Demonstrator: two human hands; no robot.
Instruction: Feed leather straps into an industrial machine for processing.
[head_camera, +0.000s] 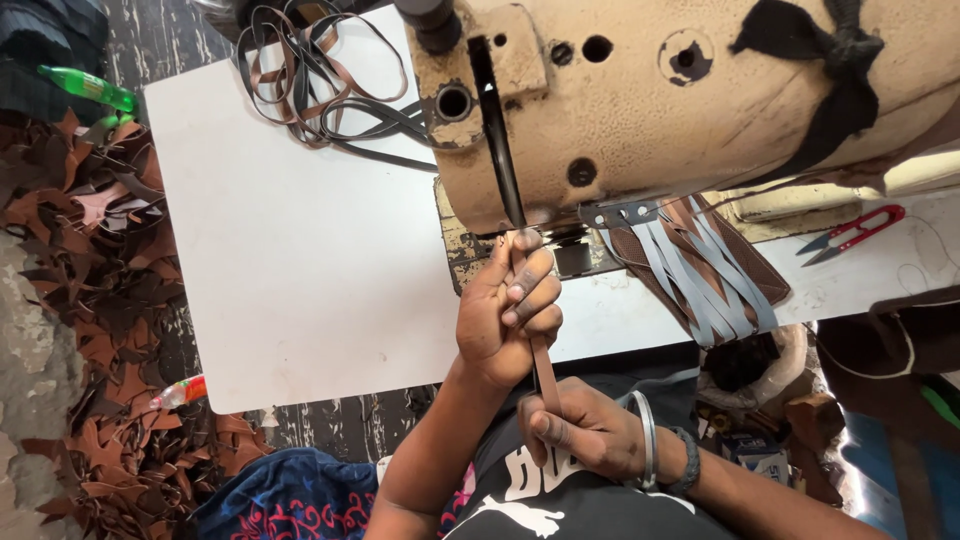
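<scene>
The left hand (508, 310) is clenched around a narrow brown strap (543, 362), holding its upper end just under the foot of the old sewing machine (640, 110), while the right hand (590, 432) pinches the same strap lower down, close to the body, keeping it taut above the white bench (300, 250). This looks like the feeding step; the next move likely calls for steady, straight guidance so the strap does not twist.

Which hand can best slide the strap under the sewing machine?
Left hand: it grips the strap at its top end, right beside the sewing machine foot. The right hand holds the lower end, back near the body.
</scene>
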